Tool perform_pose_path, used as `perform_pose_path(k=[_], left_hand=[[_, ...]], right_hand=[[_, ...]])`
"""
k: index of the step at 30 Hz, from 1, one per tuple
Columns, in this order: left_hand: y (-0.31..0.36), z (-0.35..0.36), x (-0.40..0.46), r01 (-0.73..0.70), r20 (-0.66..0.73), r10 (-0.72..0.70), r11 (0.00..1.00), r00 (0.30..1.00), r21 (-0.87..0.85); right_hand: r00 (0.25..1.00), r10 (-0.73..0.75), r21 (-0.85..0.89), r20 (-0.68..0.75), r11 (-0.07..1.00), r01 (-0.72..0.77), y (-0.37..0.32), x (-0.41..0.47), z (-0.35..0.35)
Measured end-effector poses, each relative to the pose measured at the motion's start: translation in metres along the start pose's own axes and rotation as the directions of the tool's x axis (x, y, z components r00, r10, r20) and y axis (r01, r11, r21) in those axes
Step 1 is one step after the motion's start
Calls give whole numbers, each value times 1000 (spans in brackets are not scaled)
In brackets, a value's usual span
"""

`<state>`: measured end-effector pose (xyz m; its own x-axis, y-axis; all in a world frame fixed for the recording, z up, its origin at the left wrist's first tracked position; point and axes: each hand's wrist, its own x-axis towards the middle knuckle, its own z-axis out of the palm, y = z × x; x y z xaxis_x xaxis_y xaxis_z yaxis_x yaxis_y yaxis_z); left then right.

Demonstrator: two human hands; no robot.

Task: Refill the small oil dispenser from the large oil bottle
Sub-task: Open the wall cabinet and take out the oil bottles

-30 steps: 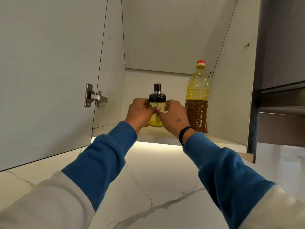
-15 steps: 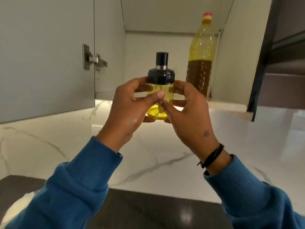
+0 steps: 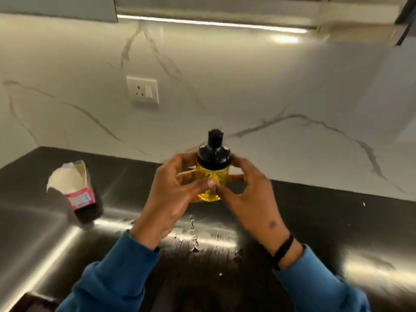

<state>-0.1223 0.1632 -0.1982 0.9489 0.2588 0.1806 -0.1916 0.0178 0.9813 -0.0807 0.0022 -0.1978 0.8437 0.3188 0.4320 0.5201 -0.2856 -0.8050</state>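
Observation:
The small oil dispenser is a clear jar with a black pump top and a little yellow oil at its bottom. Both hands hold it upright above the dark countertop. My left hand grips its left side, thumb across the front. My right hand grips its right side, thumb meeting the left thumb low on the jar. The large oil bottle is out of view.
An opened packet with a red label and dark contents stands on the counter to the left. A white wall socket sits in the marble backsplash. Small crumbs and smears lie on the counter below my hands. The cupboard underside with a light strip runs along the top.
Both hands have carried the dispenser out of the cupboard and down over the counter. The view has dropped, so the cupboard and large bottle have left the frame.

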Motion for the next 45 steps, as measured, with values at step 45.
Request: perform_pose_path(k=[45], left_hand=[[-218,0,-18,528,-382,-471,848,795,54]], right_hand=[[851,525,-240,7,827,-508,179,-76,122]])
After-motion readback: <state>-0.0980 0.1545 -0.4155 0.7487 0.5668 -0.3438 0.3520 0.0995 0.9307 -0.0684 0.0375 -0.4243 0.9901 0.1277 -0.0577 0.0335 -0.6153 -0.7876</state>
